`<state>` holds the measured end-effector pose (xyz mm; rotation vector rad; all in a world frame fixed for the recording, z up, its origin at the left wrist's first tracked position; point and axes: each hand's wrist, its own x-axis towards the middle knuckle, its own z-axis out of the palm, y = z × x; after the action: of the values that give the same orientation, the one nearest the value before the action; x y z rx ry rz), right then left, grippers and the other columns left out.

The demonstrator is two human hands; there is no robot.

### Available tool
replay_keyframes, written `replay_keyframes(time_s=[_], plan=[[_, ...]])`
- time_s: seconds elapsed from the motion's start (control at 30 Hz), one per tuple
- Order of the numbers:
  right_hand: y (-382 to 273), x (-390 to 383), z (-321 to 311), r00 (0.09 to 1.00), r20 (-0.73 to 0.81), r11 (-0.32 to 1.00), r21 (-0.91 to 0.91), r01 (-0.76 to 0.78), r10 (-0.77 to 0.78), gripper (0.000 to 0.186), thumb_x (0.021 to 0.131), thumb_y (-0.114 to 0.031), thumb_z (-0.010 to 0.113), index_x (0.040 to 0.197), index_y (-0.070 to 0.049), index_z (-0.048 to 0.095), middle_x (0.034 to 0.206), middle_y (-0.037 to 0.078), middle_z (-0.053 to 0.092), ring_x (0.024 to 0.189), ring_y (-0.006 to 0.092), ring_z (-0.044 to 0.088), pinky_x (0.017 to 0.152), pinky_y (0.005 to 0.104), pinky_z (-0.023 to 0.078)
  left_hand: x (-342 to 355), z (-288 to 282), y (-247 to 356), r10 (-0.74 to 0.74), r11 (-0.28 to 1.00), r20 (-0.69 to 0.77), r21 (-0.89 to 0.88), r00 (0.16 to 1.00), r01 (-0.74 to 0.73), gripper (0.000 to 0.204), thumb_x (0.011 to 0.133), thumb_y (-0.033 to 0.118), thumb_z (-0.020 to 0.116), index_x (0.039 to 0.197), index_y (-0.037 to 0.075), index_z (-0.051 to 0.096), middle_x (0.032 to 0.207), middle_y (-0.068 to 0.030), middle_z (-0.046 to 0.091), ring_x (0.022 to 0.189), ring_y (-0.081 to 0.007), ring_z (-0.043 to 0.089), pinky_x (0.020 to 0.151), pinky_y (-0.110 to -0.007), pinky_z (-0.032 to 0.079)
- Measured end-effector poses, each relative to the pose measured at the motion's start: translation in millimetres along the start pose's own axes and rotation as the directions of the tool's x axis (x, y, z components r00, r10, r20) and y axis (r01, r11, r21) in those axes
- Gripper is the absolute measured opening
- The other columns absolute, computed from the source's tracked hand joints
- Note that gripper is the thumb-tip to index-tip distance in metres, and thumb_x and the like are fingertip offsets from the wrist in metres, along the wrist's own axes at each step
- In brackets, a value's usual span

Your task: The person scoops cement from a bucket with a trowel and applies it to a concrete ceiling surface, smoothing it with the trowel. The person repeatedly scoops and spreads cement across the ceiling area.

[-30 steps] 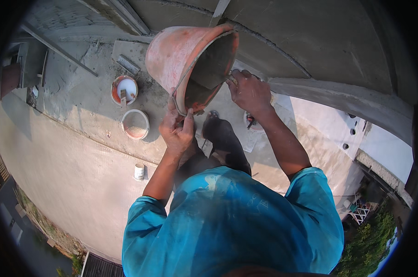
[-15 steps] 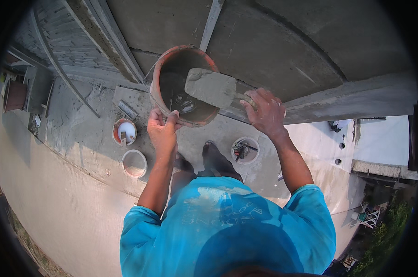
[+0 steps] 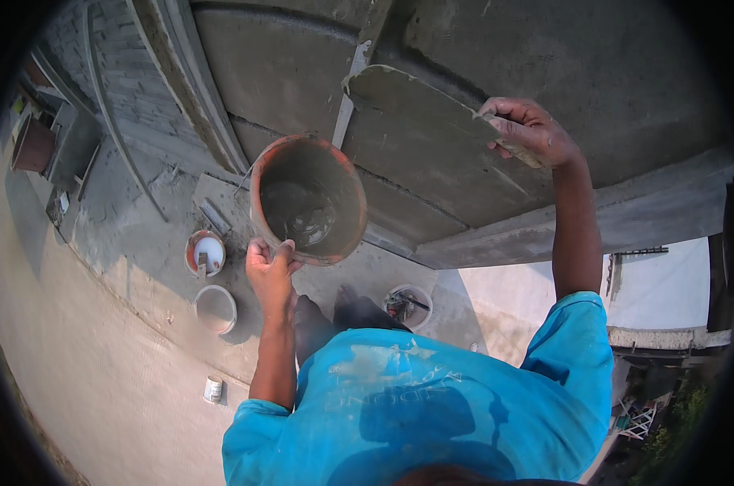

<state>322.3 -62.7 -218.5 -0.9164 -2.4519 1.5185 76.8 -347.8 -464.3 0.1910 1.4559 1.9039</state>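
My left hand (image 3: pixel 271 271) grips the near rim of an orange-rimmed bucket (image 3: pixel 256 190), thumb over the edge. The bucket is tilted so its inside faces me, with wet grey mortar (image 3: pixel 306 223) at the bottom. To the right and higher up, my right hand (image 3: pixel 533 134) is closed around the handle of a trowel (image 3: pixel 420 91). The blade lies against or close to the grey plastered wall (image 3: pixel 610 97); contact is hard to tell. Pale mortar shows along the blade's edge, while its face blends with the wall.
By my feet stand a white bucket of tools (image 3: pixel 420 316), a pale bucket (image 3: pixel 215 309) and a small orange-rimmed bucket (image 3: pixel 191 253) with white contents. A can (image 3: pixel 213 389) stands on the pavement. A long curved strip (image 3: pixel 106 113) leans at the left.
The mortar-loaded trowel has moved from over the bucket up and right to the wall with my right hand. In the picture, the bucket and my left hand sit slightly lower.
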Motion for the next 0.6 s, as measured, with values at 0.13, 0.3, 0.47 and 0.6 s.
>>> replay_keyframes(time_s=[0.13, 0.3, 0.47, 0.6], plan=[[-35, 5, -18, 0.779, -0.617, 0.990, -0.132, 0.043, -0.116, 0.032, 0.098, -0.041, 0.063, 0.107, -0.010, 0.066, 0.081, -0.004, 0.057, 0.063, 0.0042, 0.049, 0.056, 0.0208, 0.041, 0, -10, 8, 0.007, 1.000, 0.026, 0.028, 1.000, -0.008, 0.021, 0.087, 0.001, 0.066, 0.105, 0.003, 0.055, 0.102, -0.0054, 0.064, 0.076, -0.0086, 0.062, 0.058, -0.022, 0.051], [-79, -40, -2, 0.781, -0.599, 0.896, -0.427, -0.123, -0.178, 0.032, 0.097, -0.037, 0.066, 0.103, -0.006, 0.067, 0.079, -0.002, 0.057, 0.067, 0.0065, 0.052, 0.060, 0.0242, 0.042, 6, -1, 19, 0.035, 0.999, 0.121, 0.001, 0.992, -0.036, 0.023, 0.088, 0.000, 0.067, 0.108, 0.001, 0.056, 0.104, -0.0073, 0.064, 0.080, -0.0091, 0.062, 0.061, -0.024, 0.054], [-14, -26, 86, 0.974, -0.178, 0.765, -0.604, -0.222, 0.142, 0.040, 0.091, -0.036, 0.065, 0.112, -0.002, 0.069, 0.097, 0.017, 0.068, 0.087, 0.0331, 0.064, 0.079, 0.0413, 0.050, 1, 15, 33, 0.230, 0.971, 0.241, 0.009, 0.943, -0.239, 0.024, 0.090, -0.003, 0.067, 0.111, 0.000, 0.057, 0.110, -0.0078, 0.061, 0.093, -0.0124, 0.062, 0.077, -0.027, 0.057], [26, -15, 141, 0.960, -0.208, 0.713, -0.644, -0.277, 0.186, 0.042, 0.091, -0.038, 0.063, 0.116, -0.004, 0.068, 0.110, 0.020, 0.070, 0.098, 0.0367, 0.067, 0.087, 0.0461, 0.052, -17, 30, 38, 0.406, 0.902, 0.327, 0.008, 0.854, -0.432, 0.021, 0.092, -0.005, 0.066, 0.111, -0.001, 0.058, 0.113, -0.0078, 0.058, 0.105, -0.0138, 0.060, 0.087, -0.029, 0.055]])
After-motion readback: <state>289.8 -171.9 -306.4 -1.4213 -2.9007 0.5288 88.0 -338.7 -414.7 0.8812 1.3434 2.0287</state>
